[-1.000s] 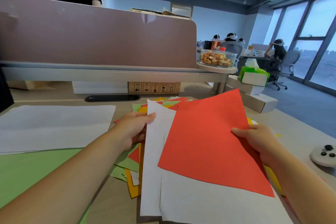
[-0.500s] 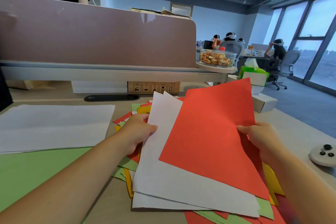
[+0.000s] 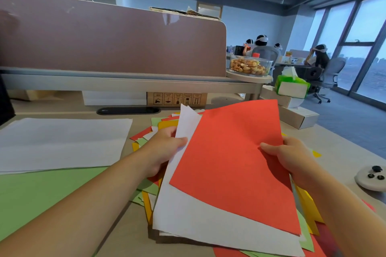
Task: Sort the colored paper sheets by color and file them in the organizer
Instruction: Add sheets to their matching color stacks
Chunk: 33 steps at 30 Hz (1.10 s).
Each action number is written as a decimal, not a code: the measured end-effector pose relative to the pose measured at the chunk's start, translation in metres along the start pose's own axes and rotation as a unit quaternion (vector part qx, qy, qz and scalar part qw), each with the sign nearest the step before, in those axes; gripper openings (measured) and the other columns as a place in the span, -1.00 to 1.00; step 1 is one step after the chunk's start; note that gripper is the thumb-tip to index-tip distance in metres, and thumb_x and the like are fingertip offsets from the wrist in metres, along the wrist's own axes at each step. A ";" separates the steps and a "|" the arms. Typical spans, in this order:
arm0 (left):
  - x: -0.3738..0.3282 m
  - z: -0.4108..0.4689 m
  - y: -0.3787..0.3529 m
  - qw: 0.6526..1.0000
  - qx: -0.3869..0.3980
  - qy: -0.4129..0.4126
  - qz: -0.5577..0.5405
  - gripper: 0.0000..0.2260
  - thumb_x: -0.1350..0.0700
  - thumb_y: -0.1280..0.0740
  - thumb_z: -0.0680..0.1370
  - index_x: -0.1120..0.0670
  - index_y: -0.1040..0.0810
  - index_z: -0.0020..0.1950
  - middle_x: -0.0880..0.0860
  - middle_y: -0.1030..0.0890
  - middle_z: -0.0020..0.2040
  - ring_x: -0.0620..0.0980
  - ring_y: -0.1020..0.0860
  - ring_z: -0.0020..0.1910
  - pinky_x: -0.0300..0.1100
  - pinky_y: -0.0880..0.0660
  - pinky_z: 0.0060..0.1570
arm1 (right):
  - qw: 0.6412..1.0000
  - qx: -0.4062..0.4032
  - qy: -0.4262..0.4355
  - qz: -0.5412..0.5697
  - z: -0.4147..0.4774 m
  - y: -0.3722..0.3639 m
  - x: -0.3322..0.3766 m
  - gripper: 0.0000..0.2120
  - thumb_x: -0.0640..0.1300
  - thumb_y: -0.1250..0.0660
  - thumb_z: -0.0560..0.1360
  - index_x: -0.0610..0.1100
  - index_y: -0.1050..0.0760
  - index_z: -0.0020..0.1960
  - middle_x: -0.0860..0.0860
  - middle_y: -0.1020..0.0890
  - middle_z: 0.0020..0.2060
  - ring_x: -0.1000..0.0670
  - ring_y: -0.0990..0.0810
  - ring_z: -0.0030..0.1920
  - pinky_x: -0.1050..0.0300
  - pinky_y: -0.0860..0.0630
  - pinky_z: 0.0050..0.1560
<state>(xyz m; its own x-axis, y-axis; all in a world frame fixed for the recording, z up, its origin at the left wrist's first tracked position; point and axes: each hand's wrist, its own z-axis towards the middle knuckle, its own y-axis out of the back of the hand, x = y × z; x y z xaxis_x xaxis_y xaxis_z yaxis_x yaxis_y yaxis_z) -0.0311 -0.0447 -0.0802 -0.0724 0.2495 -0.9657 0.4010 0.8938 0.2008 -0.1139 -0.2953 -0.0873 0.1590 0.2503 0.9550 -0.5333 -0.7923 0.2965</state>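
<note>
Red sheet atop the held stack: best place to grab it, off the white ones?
Its right edge, from the right, thumb on top. The red sheet lies topmost on the white sheets, whose left edge the left hand pinches; a pinch from the left would catch those too. The right hand holds it at that edge.

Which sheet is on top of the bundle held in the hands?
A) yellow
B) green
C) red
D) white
C: the red sheet lies over the white sheets, with the right hand pinching its edge and the left hand gripping the white ones.
</note>
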 end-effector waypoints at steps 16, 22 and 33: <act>-0.035 -0.011 0.023 0.995 -0.071 -0.065 -0.026 -0.76 0.24 -0.24 0.59 0.03 -0.51 0.22 -0.02 -0.60 -0.13 -0.01 -0.58 -0.20 -0.22 -0.50 -0.28 | 0.963 0.113 -0.148 0.192 -0.019 -0.010 0.019 -0.84 -0.30 -0.30 0.47 -0.21 -0.56 0.03 -0.14 -0.67 -0.13 -0.08 -0.62 -0.23 0.00 -0.54 0.08; -0.029 -0.040 0.100 0.981 -0.183 -0.056 0.014 -0.80 0.32 -0.19 0.55 0.17 -0.51 0.12 0.18 -0.59 0.00 0.13 -0.56 -0.14 -0.19 -0.48 -0.27 | 0.971 0.077 -0.104 0.202 -0.025 -0.046 0.044 -0.86 -0.35 -0.24 0.50 -0.17 -0.51 -0.06 -0.04 -0.63 -0.37 0.01 -0.58 -0.41 0.13 -0.55 -0.23; 0.055 -0.103 0.205 0.923 -0.263 0.060 -0.275 -0.79 0.41 -0.04 0.61 0.24 -0.45 0.03 0.20 -0.58 -0.12 0.11 -0.60 -0.27 -0.19 -0.58 -0.48 | 0.937 0.171 -0.168 0.255 -0.074 -0.174 0.064 -0.78 -0.42 -0.06 0.54 -0.20 -0.39 -0.15 -0.12 -0.48 -0.41 -0.01 -0.52 -0.58 0.28 -0.43 -0.65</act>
<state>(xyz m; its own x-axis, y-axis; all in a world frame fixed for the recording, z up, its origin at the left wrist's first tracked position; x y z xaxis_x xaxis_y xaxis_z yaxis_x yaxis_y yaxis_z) -0.0472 0.1906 -0.0752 -0.2467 -0.2853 -0.9261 -0.2223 0.9468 -0.2325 -0.0727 -0.1005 -0.0785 0.2398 -0.3526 0.9045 -0.3238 -0.9074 -0.2679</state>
